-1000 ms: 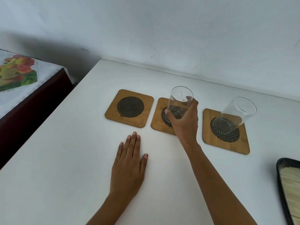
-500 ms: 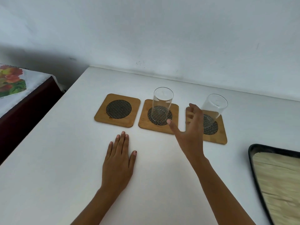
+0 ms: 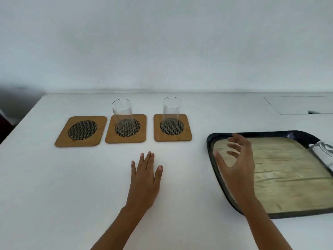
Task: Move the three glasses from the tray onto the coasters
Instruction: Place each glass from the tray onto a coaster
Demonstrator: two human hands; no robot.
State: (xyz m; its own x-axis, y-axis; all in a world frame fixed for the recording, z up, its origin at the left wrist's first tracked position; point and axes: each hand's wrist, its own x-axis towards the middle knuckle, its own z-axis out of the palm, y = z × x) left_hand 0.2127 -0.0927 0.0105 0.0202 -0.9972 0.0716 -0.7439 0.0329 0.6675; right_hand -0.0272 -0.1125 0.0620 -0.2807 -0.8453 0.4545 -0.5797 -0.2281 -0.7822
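Three wooden coasters with dark mesh centres lie in a row on the white table. The left coaster (image 3: 81, 131) is bare. A clear glass (image 3: 123, 115) stands upright on the middle coaster (image 3: 126, 139), and another glass (image 3: 171, 111) stands on the right coaster (image 3: 173, 137). A third glass (image 3: 323, 150) sits at the far right of the black tray (image 3: 210, 141), cut off by the frame edge. My right hand (image 3: 236, 163) hovers over the tray's left part with fingers spread, holding nothing. My left hand (image 3: 146, 177) rests flat on the table in front of the coasters.
The tray has a pale wood-grain floor (image 3: 279, 174) and a raised dark rim. A white wall runs behind the table. A rectangular recess (image 3: 297, 105) shows in the tabletop at the back right. The table's left edge drops off beside a dark area.
My right hand let go of the glass on the middle coaster and moved right to over the tray. The view swung right, bringing the tray and third glass into sight.
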